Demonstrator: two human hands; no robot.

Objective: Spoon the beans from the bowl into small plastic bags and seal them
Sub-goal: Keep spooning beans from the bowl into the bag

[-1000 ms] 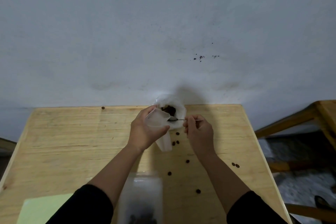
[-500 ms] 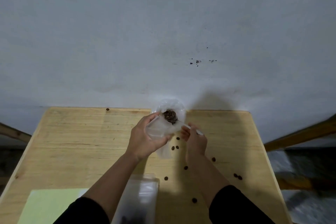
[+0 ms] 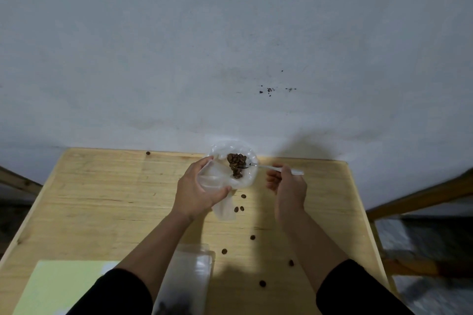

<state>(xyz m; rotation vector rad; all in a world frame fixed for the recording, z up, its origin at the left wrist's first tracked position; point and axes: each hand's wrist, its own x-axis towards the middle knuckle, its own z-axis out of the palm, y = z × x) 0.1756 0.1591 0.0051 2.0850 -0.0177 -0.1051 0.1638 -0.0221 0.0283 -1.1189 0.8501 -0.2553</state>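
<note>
Film of the small bag (image 3: 217, 181) looks limp and slippery, so the left hand (image 3: 194, 193) grips its mouth; right hand (image 3: 288, 186) pinches the light spoon (image 3: 271, 168) over the bowl (image 3: 252, 161).

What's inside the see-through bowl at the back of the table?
Brown beans sit piled in the clear bowl, with the spoon tip dipped in. The small bag held by the left hand covers the bowl's near-left part, so what's there is hidden.

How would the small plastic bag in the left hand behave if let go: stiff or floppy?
Probably floppy: the small plastic bag droops below the left hand. Likely very light, since its hanging part looks empty. Its mouth would likely collapse.
</note>
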